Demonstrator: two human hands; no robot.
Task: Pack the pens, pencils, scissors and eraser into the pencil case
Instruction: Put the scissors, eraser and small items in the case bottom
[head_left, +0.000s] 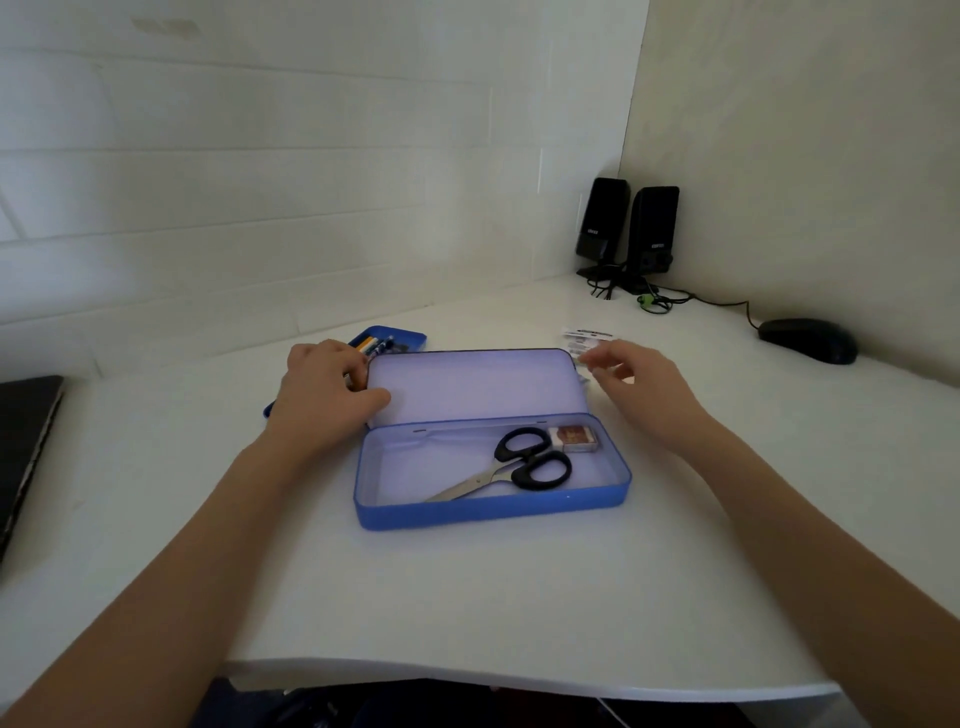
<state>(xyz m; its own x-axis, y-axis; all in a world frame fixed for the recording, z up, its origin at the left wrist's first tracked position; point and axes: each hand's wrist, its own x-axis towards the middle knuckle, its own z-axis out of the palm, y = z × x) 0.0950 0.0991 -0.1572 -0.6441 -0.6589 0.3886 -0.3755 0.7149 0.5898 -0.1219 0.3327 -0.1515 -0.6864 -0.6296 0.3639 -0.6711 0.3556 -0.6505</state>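
The blue pencil case (491, 512) lies open near the middle of the white desk (467, 597), its long axis running left to right, parallel to the near edge, and its lid (475, 387) is tilted up toward the back wall. Inside the base, the scissors (511, 465) lie on a diagonal with the black handles toward the right end and the blades pointing to the near left, and the eraser (574, 438) sits in the far right corner, just beside the handles. The pens and pencils (371, 345) are not yet in: they rest in a second blue tray (400, 338) behind the lid's left end, toward the back of the desk. That is the relation that matters, because the left hand (324, 397) is already there, its thumb against the lid's left edge and its fingers curled over the tray's near part; whether they grip anything I cannot tell. The right hand (641, 387) hovers loosely open and empty past the lid's right end, near a small white label (587, 338), well apart from the pens. The left hand seems the natural one to bring them over the lid and lay them lengthwise in the base.
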